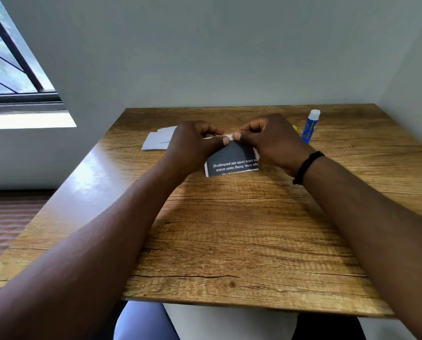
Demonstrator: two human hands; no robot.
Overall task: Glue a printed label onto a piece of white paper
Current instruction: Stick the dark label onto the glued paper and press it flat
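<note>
We've got a wood-grain table (241, 229) pushed into a corner. On it, a few white paper pieces (157, 141) lie overlapping at the far left, and a blue glue stick (310, 126) with a white cap stands at the far right.

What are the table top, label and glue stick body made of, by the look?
Table top: wood-grain surface, likely laminate; printed-looking grain and cracks, satin sheen at the left edge.
Label: thin paper, matte dark print with white text; it bends between the left hand and right hand.
Glue stick: smooth plastic, blue body, white cap.
</note>
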